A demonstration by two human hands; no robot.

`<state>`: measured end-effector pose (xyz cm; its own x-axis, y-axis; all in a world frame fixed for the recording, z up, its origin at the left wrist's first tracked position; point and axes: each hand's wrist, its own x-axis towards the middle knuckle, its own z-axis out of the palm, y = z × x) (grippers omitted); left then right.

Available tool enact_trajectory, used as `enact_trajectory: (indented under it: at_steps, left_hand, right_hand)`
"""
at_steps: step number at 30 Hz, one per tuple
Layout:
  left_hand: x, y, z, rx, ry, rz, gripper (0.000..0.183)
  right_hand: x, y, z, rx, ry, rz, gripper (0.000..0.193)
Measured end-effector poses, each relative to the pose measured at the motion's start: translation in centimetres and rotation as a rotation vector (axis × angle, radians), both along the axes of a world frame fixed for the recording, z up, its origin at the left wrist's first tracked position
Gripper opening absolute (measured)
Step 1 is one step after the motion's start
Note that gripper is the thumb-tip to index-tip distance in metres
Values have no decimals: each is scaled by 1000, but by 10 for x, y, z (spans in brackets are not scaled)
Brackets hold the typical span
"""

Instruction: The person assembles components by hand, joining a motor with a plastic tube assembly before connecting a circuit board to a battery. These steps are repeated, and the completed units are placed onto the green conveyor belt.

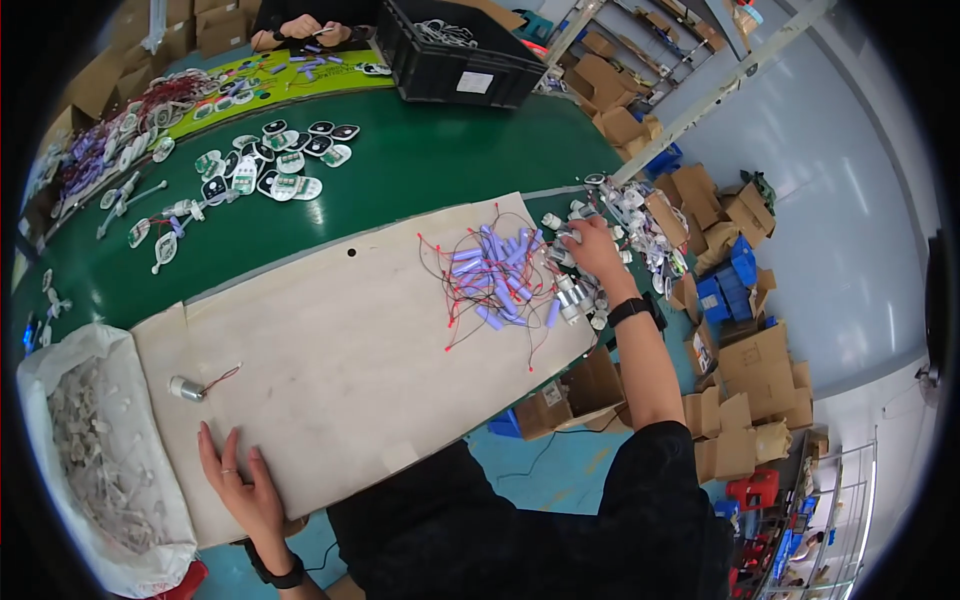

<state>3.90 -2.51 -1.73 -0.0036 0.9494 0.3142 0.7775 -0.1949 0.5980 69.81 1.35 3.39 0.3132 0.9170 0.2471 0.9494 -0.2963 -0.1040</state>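
My left hand [240, 490] rests on the near left part of a pale board [330, 360], its fingers spread and nothing in them. Just beyond those fingers lies a small silver motor [187, 388] with red and dark leads. At the board's right end my right hand [597, 250] is down in a heap of small metal motors [572, 298] with white ends. Its fingers are curled among them; what they grip is hidden. Left of that hand, purple battery cells [500, 283] with red and black wires lie in a tangled pile.
A plastic-lined bin [60, 400] of clear parts stands at the left. White-and-black casings with circuit boards [243, 178] lie on the green table [400, 150]. Beyond are a black crate [460, 60] and another person's hands [305, 30]. Cardboard boxes [755, 365] fill the right side.
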Motion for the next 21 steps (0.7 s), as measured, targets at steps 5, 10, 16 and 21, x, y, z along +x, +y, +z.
enact_trajectory:
  at_steps: [5, 10, 16, 21]
  left_hand:
    - [-2, 0, 4, -8, -38, 9, 30]
    - [-1, 1, 6, -44, -118, 15, 30]
    - [2, 1, 4, -68, -95, 23, 28]
    - [2, 0, 8, -82, -124, 37, 29]
  right_hand:
    - [5, 13, -2, -106, 2, -150, 37]
    - [14, 9, 3, -199, -52, -42, 36]
    - [21, -8, 32, -32, 803, -409, 38]
    - [12, -26, 60, 161, 1360, -502, 37]
